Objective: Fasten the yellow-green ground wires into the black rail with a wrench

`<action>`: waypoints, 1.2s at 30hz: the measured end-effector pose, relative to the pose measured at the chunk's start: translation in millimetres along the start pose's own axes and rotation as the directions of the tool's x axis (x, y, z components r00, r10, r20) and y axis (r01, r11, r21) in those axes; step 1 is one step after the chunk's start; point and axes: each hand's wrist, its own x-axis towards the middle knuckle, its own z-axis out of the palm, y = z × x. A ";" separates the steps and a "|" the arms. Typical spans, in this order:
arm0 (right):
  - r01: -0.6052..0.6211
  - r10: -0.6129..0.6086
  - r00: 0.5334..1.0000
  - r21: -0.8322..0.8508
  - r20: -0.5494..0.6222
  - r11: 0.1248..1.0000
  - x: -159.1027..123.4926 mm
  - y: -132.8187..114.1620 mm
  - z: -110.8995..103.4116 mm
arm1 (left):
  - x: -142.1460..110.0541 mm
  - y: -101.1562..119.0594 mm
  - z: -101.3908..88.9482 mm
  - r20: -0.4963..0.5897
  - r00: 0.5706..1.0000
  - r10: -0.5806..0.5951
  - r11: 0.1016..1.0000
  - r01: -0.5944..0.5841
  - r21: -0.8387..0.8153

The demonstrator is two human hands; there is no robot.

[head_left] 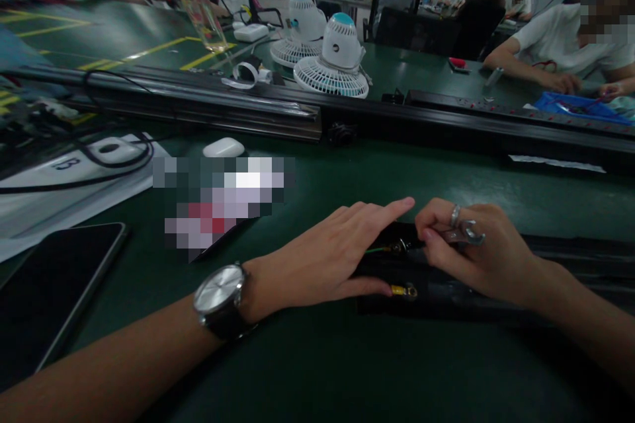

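Observation:
My right hand (476, 251) is closed round a small metal wrench (466, 233), whose open-ended jaw sticks out past the knuckles. Its fingertips are close to a bolt (401, 246) on a long black rail (436, 284). My left hand (327, 254), a watch on its wrist, reaches over the rail's left end with fingers stretched and thumb apart. The thumb tip meets a yellow-sleeved ring terminal (404, 291) lying on the rail. A green wire (378, 250) leads to the bolt; the left hand hides the rest of it.
A phone (54, 304) and a white earbud case (223, 147) lie on the green table at left. Metal rails (223, 102) and a black power strip (496, 109) cross behind, with two white fans (342, 53) beyond. A co-worker (560, 46) sits opposite at right.

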 end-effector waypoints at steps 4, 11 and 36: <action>-0.004 0.003 1.000 -0.034 -0.017 0.999 -0.6 1.4 1.4 | 0.0 0.2 -0.3 0.016 1.000 -0.003 1.000 0.003 0.003; 0.058 -0.063 0.997 -0.094 -0.045 0.994 0.3 1.3 3.2 | 0.7 0.8 -1.0 0.034 0.999 0.010 1.000 -0.010 -0.001; -0.013 0.013 1.000 0.025 0.022 1.000 1.7 3.7 -0.8 | 1.2 1.5 -1.4 0.049 0.999 0.005 0.999 -0.007 0.034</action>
